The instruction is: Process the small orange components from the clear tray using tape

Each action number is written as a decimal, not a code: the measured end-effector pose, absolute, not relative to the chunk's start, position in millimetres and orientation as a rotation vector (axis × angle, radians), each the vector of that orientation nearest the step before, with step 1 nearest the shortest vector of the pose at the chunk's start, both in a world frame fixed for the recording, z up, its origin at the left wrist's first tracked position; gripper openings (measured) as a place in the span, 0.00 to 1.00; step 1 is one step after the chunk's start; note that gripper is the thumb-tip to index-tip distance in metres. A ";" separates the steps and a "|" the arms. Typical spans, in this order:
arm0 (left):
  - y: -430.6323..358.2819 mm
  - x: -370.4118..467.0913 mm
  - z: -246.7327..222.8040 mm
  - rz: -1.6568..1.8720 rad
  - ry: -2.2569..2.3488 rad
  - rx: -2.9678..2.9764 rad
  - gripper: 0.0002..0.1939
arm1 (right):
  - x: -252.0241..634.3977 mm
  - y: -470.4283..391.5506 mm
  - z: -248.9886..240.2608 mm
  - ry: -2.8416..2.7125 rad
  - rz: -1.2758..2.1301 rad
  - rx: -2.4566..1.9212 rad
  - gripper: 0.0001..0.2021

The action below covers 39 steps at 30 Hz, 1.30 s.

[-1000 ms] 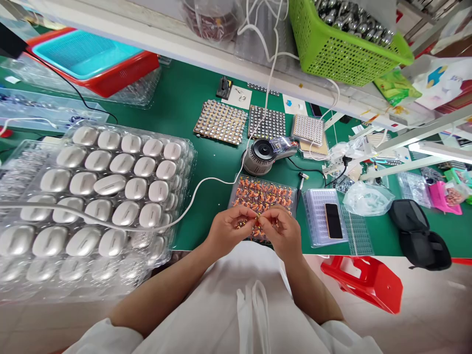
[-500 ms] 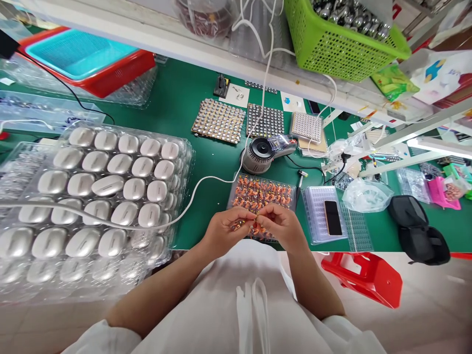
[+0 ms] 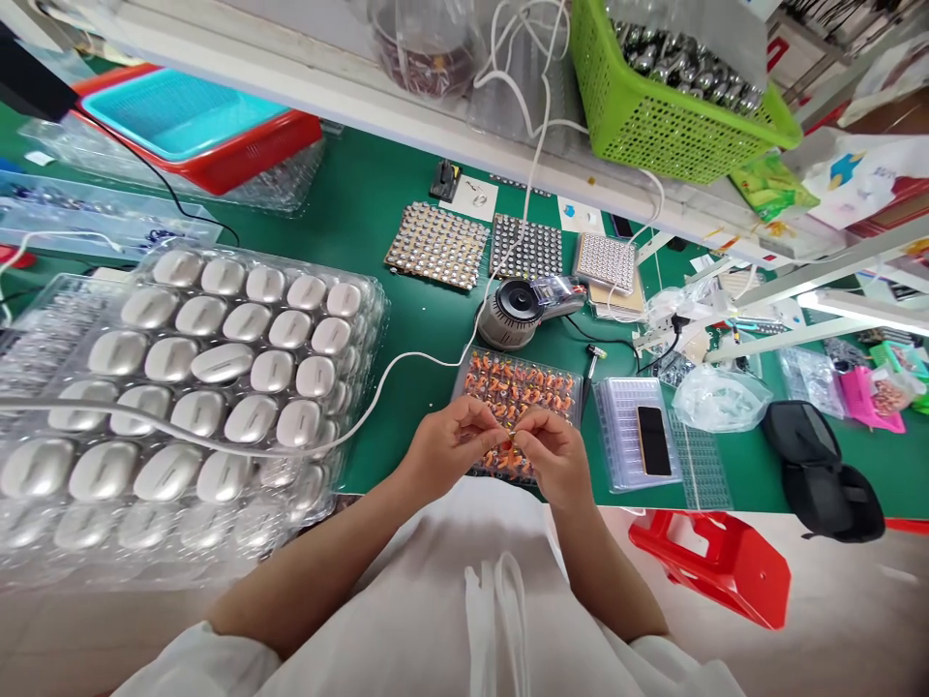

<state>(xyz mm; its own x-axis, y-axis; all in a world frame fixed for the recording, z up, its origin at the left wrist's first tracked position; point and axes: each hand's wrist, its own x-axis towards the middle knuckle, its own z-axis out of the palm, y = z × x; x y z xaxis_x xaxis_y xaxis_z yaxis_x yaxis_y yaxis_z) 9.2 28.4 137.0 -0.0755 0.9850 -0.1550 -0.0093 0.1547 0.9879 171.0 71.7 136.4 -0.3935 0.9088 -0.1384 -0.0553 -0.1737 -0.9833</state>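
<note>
My left hand and my right hand meet in front of me, thumbs and forefingers pinched together. Between the fingertips is a tiny piece with a bit of yellow and red, too small to name. Below the hands lies a clear tray filled with rows of small orange parts, partly hidden by my fingers. Just beyond it stands a round grey tape dispenser with a black top.
At left are stacked clear trays of silver mouse-shaped shells, crossed by a white cable. A phone rests on plastic trays at right. Component panels lie behind. A green basket sits on the shelf above.
The fingertips have shifted slightly apart around the tiny piece, with the hands still over the tray. The whole view has moved a little as my head moved.
</note>
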 end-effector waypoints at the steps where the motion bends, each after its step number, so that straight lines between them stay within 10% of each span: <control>1: 27.7 9.9 136.9 1.188 1.411 1.151 0.07 | 170.0 69.6 133.6 -1.325 1.615 -1.064 0.03; 20: 27.3 17.0 131.4 1.281 1.149 0.885 0.05 | 166.9 58.2 130.3 -1.561 1.234 -1.054 0.02; 39: 25.9 6.0 109.0 0.805 0.816 0.614 0.10 | 186.0 59.6 99.1 -0.879 2.425 -0.933 0.20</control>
<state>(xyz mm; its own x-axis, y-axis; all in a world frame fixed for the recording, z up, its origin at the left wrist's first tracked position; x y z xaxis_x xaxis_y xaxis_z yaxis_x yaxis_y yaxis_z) 6.0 25.9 109.0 0.4306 0.8138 -0.3902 -0.3795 0.5555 0.7398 186.0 59.6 99.1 -0.6993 0.5530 -0.4530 -0.1341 -0.7240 -0.6766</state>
